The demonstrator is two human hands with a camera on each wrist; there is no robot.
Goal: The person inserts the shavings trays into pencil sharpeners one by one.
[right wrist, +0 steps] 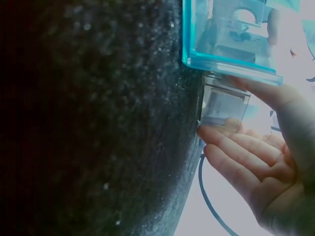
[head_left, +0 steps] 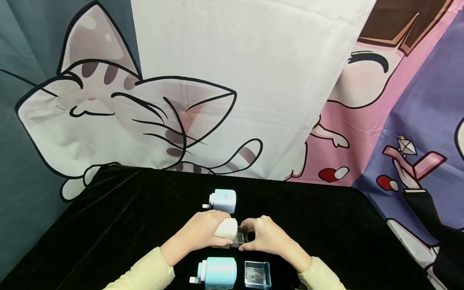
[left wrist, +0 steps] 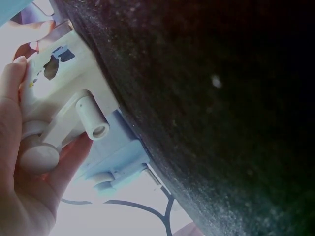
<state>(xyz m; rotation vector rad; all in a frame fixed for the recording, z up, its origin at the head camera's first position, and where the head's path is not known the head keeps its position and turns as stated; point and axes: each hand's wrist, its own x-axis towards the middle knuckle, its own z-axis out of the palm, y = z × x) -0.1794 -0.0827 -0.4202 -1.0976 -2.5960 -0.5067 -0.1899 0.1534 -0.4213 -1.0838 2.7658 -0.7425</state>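
Observation:
In the head view my left hand [head_left: 204,229] grips a cream hand-crank pencil sharpener [head_left: 226,229] from its left side. The left wrist view shows the crank handle [left wrist: 91,115] on that sharpener and the left fingers and thumb around its body. At the sharpener's right end is a clear smoky drawer [head_left: 239,238], held by my right hand [head_left: 266,234] between thumb and fingers. In the right wrist view this drawer [right wrist: 224,104] lies between the thumb and fingertips. Whether it sits partly inside the body cannot be told.
A pale blue crank sharpener [head_left: 224,201] stands behind the hands. Nearer lies a turquoise crank sharpener [head_left: 220,272], with a clear blue-tinted drawer [head_left: 269,278] to its right. All rest on black velvety cloth [head_left: 319,217]. A printed cartoon curtain [head_left: 272,80] hangs behind the table.

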